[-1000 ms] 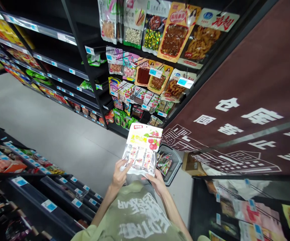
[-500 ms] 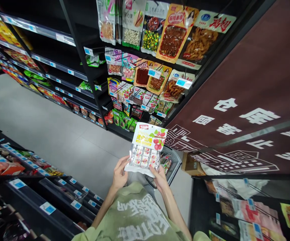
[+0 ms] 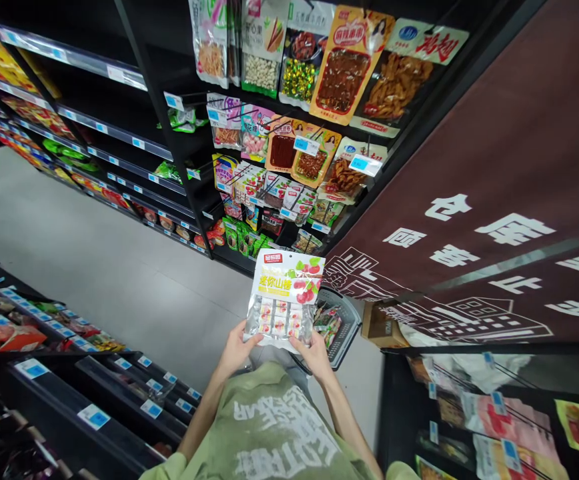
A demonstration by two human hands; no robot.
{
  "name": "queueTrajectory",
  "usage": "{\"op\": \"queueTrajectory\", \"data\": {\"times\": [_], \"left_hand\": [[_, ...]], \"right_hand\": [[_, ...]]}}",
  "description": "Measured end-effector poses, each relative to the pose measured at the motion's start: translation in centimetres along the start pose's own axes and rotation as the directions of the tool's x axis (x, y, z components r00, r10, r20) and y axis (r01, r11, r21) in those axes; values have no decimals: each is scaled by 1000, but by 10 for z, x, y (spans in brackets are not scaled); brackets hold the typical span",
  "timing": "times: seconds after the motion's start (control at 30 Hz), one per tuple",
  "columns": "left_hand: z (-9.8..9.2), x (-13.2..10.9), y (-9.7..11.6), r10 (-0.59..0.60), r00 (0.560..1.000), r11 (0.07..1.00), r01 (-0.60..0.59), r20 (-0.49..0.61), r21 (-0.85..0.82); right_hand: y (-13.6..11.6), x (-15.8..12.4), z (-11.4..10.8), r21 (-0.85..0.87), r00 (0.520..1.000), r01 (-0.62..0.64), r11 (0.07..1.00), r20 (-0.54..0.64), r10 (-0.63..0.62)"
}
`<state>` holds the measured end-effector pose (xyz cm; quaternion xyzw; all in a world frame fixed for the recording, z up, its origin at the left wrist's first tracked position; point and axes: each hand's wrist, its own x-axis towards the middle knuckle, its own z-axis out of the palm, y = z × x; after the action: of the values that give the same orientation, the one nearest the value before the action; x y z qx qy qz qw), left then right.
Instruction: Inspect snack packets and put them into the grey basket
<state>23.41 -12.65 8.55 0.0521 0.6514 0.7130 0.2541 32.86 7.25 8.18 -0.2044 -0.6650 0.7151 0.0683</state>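
Observation:
In front of my body I hold a white and clear snack bag (image 3: 284, 293) with red berries printed on it and small wrapped pieces showing through its window. Its lower left corner is pinched by my left hand (image 3: 236, 348), thumb on the front. My right hand (image 3: 313, 352) grips the lower right corner the same way, thumb on the front and fingers behind, partly hidden. The bag's printed face is turned up toward me. Just behind and right of it, a grey shopping basket (image 3: 349, 327) with packets inside is partly covered by the bag and my right hand.
Ahead, a rack (image 3: 202, 227) carries several hanging snack packets. A brown curtain (image 3: 449, 153) with white lettering hangs at the right, with a cardboard box (image 3: 382, 328) at its foot. Low shelves (image 3: 114, 393) stand at the left, and hanging packets (image 3: 509, 427) fill the lower right.
The bag has shifted slightly left and down and now sits straighter. My left hand has moved a little left, and its thumb now lies over the bag's front corner.

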Motion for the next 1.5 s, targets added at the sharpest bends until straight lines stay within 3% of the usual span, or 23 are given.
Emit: {"op": "queueTrajectory", "data": {"times": [0.1, 0.23, 0.47, 0.7, 0.97, 1.23, 1.5], "left_hand": [[0, 0, -2, 24, 998, 1000, -24, -51, 10], [1, 2, -11, 35, 995, 999, -35, -90, 5], [3, 3, -19, 29, 993, 999, -31, -116, -11], [-1, 4, -22, 58, 986, 998, -54, -155, 32], [-19, -2, 4, 69, 990, 997, -71, 126, 8], [-18, 1, -5, 118, 993, 986, -117, -4, 115], [-15, 0, -4, 183, 982, 941, -161, -48, 297]], "right_hand": [[0, 3, -1, -79, 999, 33, 996, 23, -31], [6, 7, -3, -201, 997, 47, 978, -55, -59], [2, 8, 1, -111, 999, 34, 993, -11, -35], [2, 10, 2, -144, 998, 39, 989, -33, -44], [3, 7, 8, -109, 994, 45, 993, -90, -55], [2, 6, 16, -196, 985, 85, 977, -132, -112], [2, 5, 16, -192, 984, 92, 977, -131, -118]]}}
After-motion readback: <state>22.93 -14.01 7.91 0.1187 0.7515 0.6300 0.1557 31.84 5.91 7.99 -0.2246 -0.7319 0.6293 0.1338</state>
